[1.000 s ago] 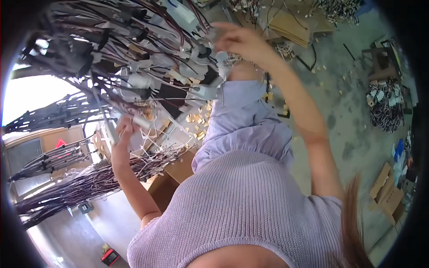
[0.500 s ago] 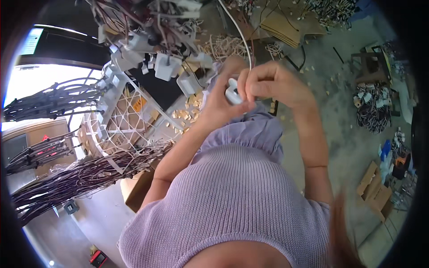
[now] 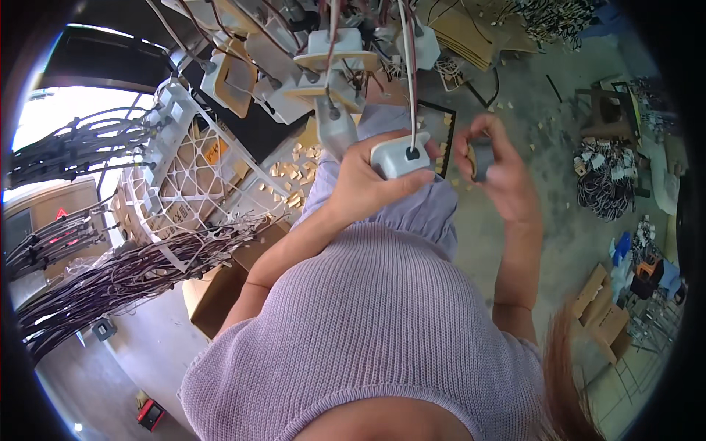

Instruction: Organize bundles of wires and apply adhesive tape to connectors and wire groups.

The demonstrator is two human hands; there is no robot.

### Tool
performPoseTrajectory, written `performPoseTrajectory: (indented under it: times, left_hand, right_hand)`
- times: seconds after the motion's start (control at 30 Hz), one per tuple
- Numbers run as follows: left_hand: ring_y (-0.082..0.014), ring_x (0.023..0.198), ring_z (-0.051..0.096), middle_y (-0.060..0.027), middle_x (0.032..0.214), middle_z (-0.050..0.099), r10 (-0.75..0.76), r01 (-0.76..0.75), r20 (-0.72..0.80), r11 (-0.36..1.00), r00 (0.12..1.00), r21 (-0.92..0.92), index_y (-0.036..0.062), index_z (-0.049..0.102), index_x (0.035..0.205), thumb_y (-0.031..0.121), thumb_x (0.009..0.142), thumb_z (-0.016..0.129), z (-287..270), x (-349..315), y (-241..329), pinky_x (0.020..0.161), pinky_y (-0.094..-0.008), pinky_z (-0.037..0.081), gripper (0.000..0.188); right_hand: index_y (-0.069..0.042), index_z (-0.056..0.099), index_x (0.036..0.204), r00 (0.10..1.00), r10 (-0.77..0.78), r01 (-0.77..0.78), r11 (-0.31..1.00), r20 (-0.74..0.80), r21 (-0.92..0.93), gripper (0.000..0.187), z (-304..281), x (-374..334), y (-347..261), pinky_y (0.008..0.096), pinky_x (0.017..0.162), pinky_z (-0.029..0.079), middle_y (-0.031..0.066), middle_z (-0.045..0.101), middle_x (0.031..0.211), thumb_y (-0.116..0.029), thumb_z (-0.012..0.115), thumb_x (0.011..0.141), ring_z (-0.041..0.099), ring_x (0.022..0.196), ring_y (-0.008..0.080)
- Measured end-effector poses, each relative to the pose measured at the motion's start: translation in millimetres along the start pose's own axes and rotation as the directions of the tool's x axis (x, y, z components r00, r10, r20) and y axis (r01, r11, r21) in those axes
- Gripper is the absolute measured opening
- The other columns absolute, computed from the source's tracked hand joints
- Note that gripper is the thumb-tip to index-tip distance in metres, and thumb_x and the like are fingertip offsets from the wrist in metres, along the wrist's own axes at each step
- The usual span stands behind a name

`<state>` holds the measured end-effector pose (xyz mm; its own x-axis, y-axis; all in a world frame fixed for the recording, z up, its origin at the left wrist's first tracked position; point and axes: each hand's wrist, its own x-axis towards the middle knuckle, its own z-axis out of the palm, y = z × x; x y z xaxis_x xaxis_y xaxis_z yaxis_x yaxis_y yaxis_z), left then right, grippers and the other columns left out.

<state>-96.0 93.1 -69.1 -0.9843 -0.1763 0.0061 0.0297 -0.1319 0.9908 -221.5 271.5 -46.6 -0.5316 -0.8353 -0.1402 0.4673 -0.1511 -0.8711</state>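
Note:
My left hand is wrapped round a white plastic housing in front of my lap. A pale cable rises from a dark hole in the housing's face. Off to the right, apart from the housing, my right hand is closed with its fingers curled round a small grey piece with a tan edge; blur and the fingers hide its exact kind. Similar white housings with tan rims hang on cables just beyond my left hand.
Bundles of dark cables and a white net-like rack are at the left. Small tan scraps litter the floor. Flat cardboard lies at the far side. A heap of connector cables and an open carton are at the right.
My right hand has drawn away to the right from the housing, with a small grey piece in its fingers. The housing in my left hand has turned, and the hanging housings now sit closer.

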Motion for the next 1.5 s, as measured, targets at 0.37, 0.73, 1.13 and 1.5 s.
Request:
performPoseTrajectory:
  times: [0.37,0.73,1.13,1.5]
  left_hand:
    - [-0.0228,0.104,0.056,-0.0108,0.108,0.055,0.121,-0.109,-0.096,0.987,0.988,0.121,0.0035,0.049,0.123,-0.005,0.068,0.064,13,2,-3,0.09,-0.0306,0.044,0.058]
    - [-0.033,0.103,0.056,-0.0137,0.108,0.056,0.242,-0.199,-0.086,0.917,0.966,0.345,0.0056,0.054,0.12,-0.005,0.061,0.066,9,5,-6,0.087,-0.0357,0.046,0.061]
    - [-0.0335,0.102,0.056,-0.0147,0.108,0.055,0.389,-0.238,-0.253,0.849,0.886,0.471,0.0051,0.054,0.119,-0.002,0.062,0.071,10,14,-19,0.085,-0.0362,0.047,0.06]
    - [-0.0312,0.098,0.065,-0.0275,0.108,0.062,0.062,0.707,0.795,0.419,0.604,-0.57,-0.015,0.051,0.118,0.015,0.071,0.063,-2,4,-10,0.085,-0.0354,0.054,0.057]
  right_hand:
    - [0.0,0.057,0.111,0.993,-0.111,0.081,0.847,-0.025,-0.526,0.055,16,3,-5,0.0229,0.078,0.047,0.0035,0.052,0.104,-0.005,0.084,0.064,0.055,0.095,0.0126]
    - [-0.002,0.064,0.109,0.948,-0.038,0.291,0.511,0.317,-0.809,0.051,21,19,-32,0.0301,0.083,0.045,0.0068,0.053,0.1,-0.005,0.077,0.06,0.056,0.094,0.0206]
    - [0.0,0.051,0.127,0.982,0.025,0.144,0.533,0.186,-0.834,0.069,49,7,-28,0.0319,0.086,0.05,0.0137,0.059,0.106,-0.008,0.08,0.066,0.062,0.097,0.0219]
    - [0.002,0.038,0.139,0.942,0.079,0.12,0.829,0.327,-0.546,0.079,10,52,-22,0.0297,0.09,0.042,0.0134,0.057,0.123,-0.024,0.076,0.075,0.056,0.107,0.0153]
